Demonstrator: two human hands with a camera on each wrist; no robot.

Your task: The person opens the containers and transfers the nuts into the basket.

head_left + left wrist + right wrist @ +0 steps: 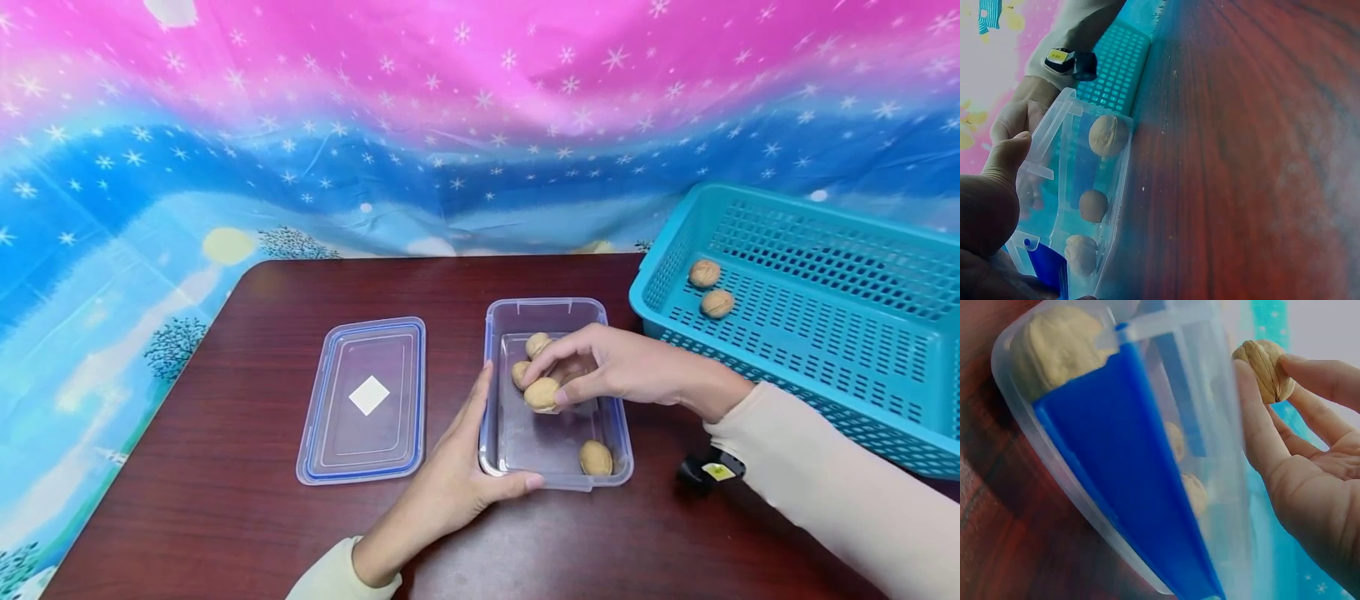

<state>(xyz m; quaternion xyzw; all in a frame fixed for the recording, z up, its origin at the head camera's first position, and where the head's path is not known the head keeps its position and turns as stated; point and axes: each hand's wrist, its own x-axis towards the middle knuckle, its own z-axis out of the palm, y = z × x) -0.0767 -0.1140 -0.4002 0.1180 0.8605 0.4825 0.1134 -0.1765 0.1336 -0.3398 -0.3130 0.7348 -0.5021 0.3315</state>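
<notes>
In the head view my right hand [600, 367] pinches a walnut [542, 394] between thumb and fingertips, over a clear plastic food container [491, 450]. The right wrist view shows the pinched walnut [1265, 370] up beside the container's wall, its seam visible. Inside the container lie two walnuts near the middle, one of them [537, 344] farther back, and another walnut [596, 458] in the near right corner. My left hand [457, 467] holds the container's near left corner, thumb along the front rim and fingers along the left side.
A teal plastic basket [795, 333] stands at the right with two walnuts [705, 273] at its left end. Left of the container lies its clear lid [367, 450] with a blue seal and a white square label. The dark red table [247, 400] ends at a patterned cloth.
</notes>
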